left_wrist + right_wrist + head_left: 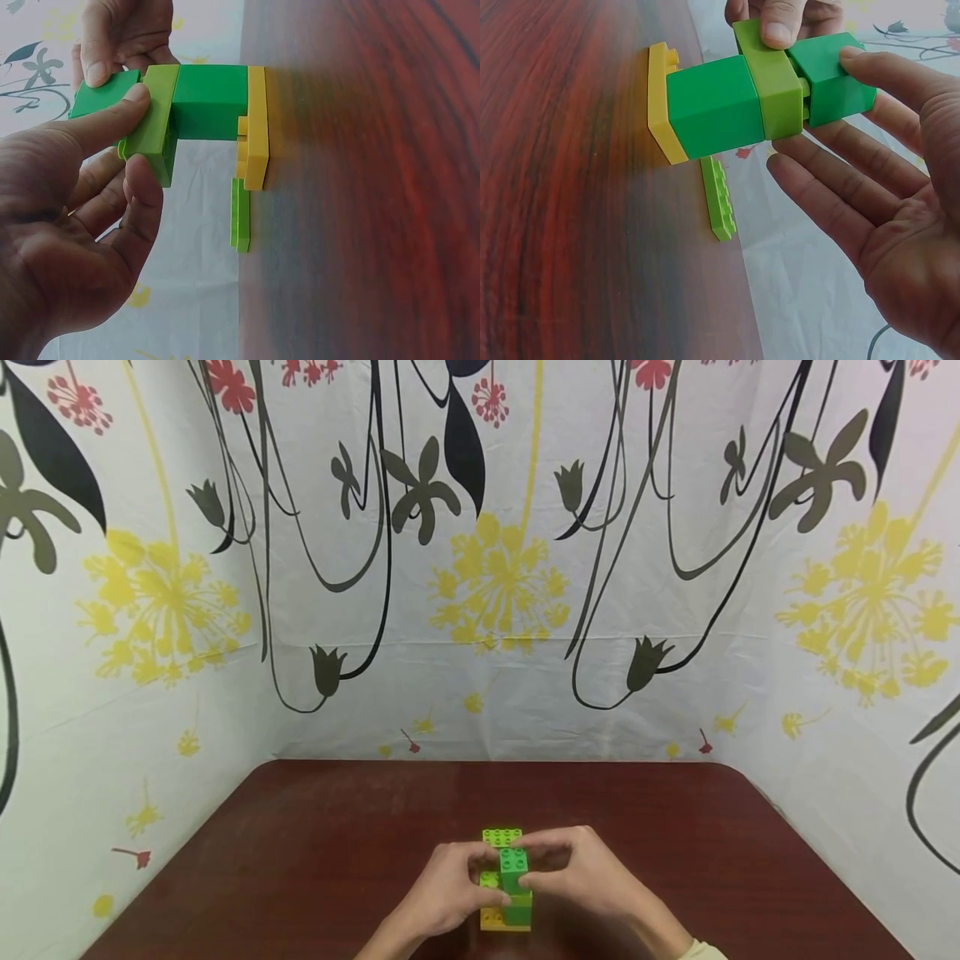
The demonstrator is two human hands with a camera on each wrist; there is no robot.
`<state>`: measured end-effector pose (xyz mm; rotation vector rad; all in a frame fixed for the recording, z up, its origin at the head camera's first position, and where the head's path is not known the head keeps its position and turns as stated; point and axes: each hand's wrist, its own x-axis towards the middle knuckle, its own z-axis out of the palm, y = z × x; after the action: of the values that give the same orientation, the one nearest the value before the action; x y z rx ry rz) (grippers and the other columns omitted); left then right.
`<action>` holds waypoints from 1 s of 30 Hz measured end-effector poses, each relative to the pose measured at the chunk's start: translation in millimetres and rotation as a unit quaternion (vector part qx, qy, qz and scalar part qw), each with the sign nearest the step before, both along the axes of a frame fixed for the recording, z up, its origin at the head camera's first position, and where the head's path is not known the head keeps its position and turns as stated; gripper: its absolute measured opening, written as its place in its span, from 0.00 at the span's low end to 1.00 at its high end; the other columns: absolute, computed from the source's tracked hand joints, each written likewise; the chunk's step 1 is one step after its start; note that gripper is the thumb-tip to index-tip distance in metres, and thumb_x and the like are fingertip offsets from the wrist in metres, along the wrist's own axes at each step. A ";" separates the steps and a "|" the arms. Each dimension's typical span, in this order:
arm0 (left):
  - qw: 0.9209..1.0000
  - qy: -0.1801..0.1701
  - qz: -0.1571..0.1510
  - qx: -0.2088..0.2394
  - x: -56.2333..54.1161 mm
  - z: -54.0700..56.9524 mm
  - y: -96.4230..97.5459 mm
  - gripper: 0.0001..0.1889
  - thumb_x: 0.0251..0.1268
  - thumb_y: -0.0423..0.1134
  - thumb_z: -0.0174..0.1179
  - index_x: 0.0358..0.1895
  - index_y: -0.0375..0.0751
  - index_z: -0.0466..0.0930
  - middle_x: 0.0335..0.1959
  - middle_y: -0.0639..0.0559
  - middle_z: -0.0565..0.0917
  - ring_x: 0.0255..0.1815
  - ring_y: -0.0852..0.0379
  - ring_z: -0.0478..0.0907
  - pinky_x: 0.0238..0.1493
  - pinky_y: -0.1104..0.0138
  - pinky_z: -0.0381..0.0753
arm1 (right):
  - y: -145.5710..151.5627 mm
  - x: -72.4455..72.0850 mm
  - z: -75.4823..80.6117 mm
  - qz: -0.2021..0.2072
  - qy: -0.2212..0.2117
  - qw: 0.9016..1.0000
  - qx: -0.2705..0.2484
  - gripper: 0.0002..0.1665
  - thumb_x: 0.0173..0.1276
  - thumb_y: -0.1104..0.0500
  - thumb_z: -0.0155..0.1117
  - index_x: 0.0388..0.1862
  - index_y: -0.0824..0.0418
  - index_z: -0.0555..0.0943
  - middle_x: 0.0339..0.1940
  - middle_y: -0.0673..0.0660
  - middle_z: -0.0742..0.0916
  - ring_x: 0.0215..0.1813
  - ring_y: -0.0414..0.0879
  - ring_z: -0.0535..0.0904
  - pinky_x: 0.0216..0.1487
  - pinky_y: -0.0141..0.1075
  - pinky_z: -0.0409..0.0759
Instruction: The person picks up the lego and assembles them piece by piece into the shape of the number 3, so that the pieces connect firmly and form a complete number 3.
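Observation:
A small tower of toy building blocks stands on the table in front of me. Its base is a yellow plate [259, 135], with a green block [212, 103] on one side of it. Across that lies a lime block [774, 88], which my left hand [444, 889] holds between thumb and fingers. My right hand [596, 875] pinches the topmost green block [832, 79] with its thumb and fingers. In the right wrist view this top block sits slightly tilted, with studs showing in a narrow gap beneath it.
Behind the tower, a lime plate [502, 837] with studs lies flat on the dark red-brown table [337, 827]. A white curtain [495, 693] with flower prints hangs behind the table and along both sides.

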<state>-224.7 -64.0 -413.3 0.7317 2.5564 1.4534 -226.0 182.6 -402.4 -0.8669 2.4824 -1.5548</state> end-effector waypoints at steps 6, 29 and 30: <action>1.000 0.007 0.003 -0.008 0.2 -0.1 0.3 0.20 0.56 0.38 0.80 0.52 0.38 0.89 0.43 0.52 0.90 0.29 0.64 0.76 0.36 0.68 0.79 | 0.2 1.0 1.6 -0.004 0.001 1.000 0.004 0.22 0.68 0.54 0.78 0.59 0.57 0.89 0.48 0.58 0.93 0.45 0.41 0.92 0.45 0.30 0.88; 1.000 0.004 0.009 0.001 1.3 -1.4 2.0 0.17 0.55 0.38 0.81 0.49 0.41 0.91 0.37 0.57 0.89 0.25 0.64 0.73 0.31 0.69 0.76 | 5.8 -0.2 0.6 -0.008 -0.004 1.000 0.007 0.23 0.67 0.54 0.79 0.59 0.56 0.89 0.48 0.57 0.93 0.44 0.42 0.92 0.44 0.31 0.88; 1.000 0.003 0.008 0.001 1.3 -1.4 2.0 0.17 0.55 0.38 0.80 0.49 0.41 0.91 0.37 0.57 0.89 0.26 0.64 0.73 0.31 0.69 0.77 | 5.9 -0.2 0.4 -0.007 -0.003 1.000 0.006 0.22 0.67 0.54 0.79 0.59 0.56 0.89 0.47 0.57 0.93 0.44 0.42 0.92 0.44 0.31 0.88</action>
<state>-223.5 -62.0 -414.7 0.7189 2.5709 1.4600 -226.2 188.5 -402.0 -0.8442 2.4962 -1.5416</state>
